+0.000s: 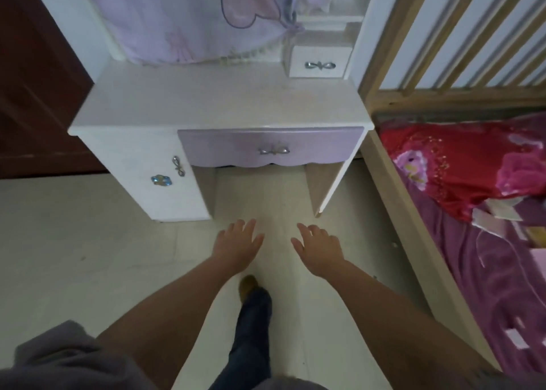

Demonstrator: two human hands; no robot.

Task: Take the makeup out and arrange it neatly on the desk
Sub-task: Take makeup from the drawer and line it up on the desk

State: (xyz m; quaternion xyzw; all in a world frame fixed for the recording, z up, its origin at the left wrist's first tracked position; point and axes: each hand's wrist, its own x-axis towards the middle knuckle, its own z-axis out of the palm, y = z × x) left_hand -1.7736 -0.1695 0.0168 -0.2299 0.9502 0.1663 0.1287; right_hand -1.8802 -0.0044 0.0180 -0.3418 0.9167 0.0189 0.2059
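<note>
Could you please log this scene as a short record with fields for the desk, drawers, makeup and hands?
desk: white desktop, no makeup on it
main drawer: purple drawer, closed, bow handle
small drawer: white drawer at back right of desktop, closed
cabinet door: white door at left, closed
makeup: none visible
left hand: fingers spread, holding nothing
right hand: fingers spread, holding nothing
</note>
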